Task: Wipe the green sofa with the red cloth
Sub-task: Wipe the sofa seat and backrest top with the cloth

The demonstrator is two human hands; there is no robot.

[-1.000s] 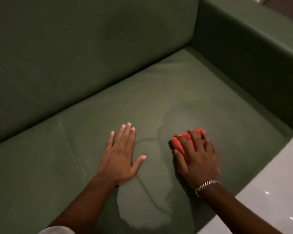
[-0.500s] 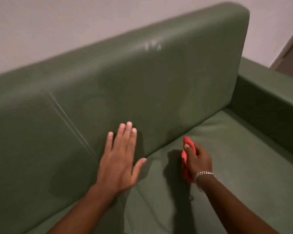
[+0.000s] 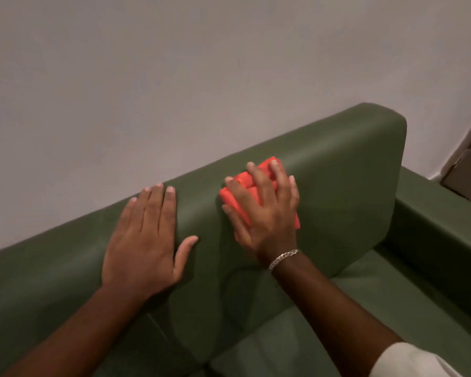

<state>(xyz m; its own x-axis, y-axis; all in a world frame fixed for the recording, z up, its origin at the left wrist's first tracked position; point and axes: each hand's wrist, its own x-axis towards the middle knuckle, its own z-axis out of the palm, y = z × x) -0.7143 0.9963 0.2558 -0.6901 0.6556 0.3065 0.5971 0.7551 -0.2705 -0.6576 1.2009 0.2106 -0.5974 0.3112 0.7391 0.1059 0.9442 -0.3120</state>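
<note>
The green sofa (image 3: 346, 186) fills the lower half of the view, backrest upright against a wall. A folded red cloth (image 3: 242, 186) is pressed flat against the upper part of the backrest under my right hand (image 3: 264, 213), whose fingers spread over it. A silver bracelet sits on that wrist. My left hand (image 3: 144, 240) lies flat and open on the backrest to the left of the cloth, fingertips near the top edge, holding nothing.
A plain pale wall (image 3: 174, 77) rises behind the sofa. The right armrest (image 3: 441, 227) stands at the right, with the seat cushion (image 3: 324, 336) below my right arm. A brown door frame (image 3: 468, 164) shows at the far right edge.
Both hands have left the seat cushion and risen to the upper backrest. The cloth went from bunched in my right hand to pressed flat on the backrest. The view tilted up.
</note>
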